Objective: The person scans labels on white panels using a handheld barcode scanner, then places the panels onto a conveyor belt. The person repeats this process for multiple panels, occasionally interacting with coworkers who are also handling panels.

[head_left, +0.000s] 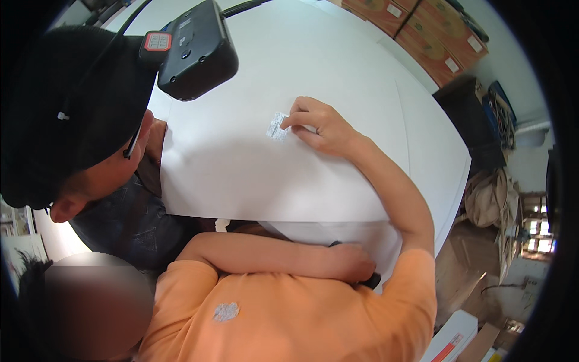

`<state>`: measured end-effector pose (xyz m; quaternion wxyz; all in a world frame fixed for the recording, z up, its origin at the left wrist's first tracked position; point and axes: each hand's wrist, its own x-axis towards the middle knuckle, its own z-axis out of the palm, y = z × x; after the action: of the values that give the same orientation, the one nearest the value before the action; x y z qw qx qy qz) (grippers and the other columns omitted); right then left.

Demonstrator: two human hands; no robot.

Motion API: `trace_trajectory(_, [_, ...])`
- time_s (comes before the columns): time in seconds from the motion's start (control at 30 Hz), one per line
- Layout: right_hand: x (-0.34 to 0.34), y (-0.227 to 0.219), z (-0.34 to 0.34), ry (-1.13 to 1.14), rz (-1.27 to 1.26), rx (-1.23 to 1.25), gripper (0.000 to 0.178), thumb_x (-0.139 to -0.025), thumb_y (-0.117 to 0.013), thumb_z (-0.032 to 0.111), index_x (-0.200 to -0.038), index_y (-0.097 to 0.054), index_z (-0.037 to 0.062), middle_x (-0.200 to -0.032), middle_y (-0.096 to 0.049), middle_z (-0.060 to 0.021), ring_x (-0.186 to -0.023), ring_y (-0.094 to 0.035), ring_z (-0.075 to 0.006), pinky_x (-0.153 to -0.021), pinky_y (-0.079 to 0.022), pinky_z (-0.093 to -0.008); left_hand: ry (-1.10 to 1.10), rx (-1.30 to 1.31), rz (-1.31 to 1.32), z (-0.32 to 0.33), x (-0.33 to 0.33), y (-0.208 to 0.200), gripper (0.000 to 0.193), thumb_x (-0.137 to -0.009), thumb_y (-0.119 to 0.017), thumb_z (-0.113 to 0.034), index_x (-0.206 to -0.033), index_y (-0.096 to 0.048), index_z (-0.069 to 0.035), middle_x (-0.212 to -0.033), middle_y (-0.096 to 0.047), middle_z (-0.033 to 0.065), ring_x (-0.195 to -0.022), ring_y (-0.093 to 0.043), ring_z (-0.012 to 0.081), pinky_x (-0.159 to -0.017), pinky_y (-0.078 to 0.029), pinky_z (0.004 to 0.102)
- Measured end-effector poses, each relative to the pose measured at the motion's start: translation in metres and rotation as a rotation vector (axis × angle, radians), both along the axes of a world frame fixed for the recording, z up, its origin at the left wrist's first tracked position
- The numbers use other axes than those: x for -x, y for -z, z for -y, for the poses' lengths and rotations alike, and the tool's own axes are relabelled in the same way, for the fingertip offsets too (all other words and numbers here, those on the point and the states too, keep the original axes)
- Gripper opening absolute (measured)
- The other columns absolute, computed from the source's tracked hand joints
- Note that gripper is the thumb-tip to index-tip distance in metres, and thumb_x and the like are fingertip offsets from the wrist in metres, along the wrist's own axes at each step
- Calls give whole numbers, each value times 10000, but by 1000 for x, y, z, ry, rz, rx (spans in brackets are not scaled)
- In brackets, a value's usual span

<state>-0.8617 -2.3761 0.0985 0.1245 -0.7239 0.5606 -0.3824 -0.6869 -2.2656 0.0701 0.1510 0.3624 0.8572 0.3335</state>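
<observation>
Head-worn device (pixel 202 57): black and box-shaped, it is jutting from a co-worker's black cap (pixel 72 102) at upper left, appearing nearest the camera.
Patterned patch (pixel 276 128): small, flat and silvery, it is lying on the white sheet, well in from the near edge.
Right hand (pixel 322 128): its fingers are bending close together and touching the patch's right side; whether they are pinching it, one cannot tell.
White sheet (pixel 253 187): it is spreading over the pale counter (pixel 435 181).
Left hand (pixel 354 262): it is closing around a dark object (pixel 372 280), mostly hidden, near the person's chest.
Orange shirt (pixel 301 323): the person is wearing it, a silvery emblem (pixel 226 312) showing on its chest.
Second co-worker (pixel 90 308): a head is showing beside the shirt, lower left.
Brown cartons (pixel 431 45): they are standing at upper right.
White box (pixel 451 338): bearing a red stripe, it is resting at lower right.
</observation>
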Motion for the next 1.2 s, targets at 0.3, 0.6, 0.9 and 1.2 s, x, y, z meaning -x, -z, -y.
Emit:
trace_trajectory(0.3, [-33,-22,-57,-77,-258,-49,261,-821,-673,65,-1082,-676,74,-1068,-633,-124,-1003,-580,-325,-897,-477,-435,31,77,-175,-11,-7,16,91,-833,-625,-106,-876,-679,-46,-832,-700,111,-809,-693,284,-668,-549,365])
trace_trajectory(0.6, [158,38,62,717,-230,-141,377,-933,-588,243,-1246,-642,40,-1311,-614,-166,-1199,-562,-356,-1069,-425,-428,-28,119,-338,-15,-3,22,81,-815,-626,-125,-781,-639,-53,-741,-658,61,-723,-649,223,-639,-508,333])
trace_trajectory(0.9, [198,35,-15,1091,-588,-65,294,-925,-598,239,-1126,-691,46,-1172,-659,-162,-1107,-590,-360,-960,-475,-460,-30,-13,-239,-12,-1,17,110,-778,-657,-150,-755,-662,-43,-718,-666,93,-706,-674,267,-586,-523,378])
trace_trajectory(1.2, [-19,3,-35,190,-461,73,227,-892,-616,46,-1101,-697,85,-1258,-583,-104,-1176,-522,-335,-1014,-411,-465,12,10,-216,-6,-2,10,102,-794,-644,-122,-777,-689,-32,-785,-692,112,-724,-675,289,-647,-536,356])
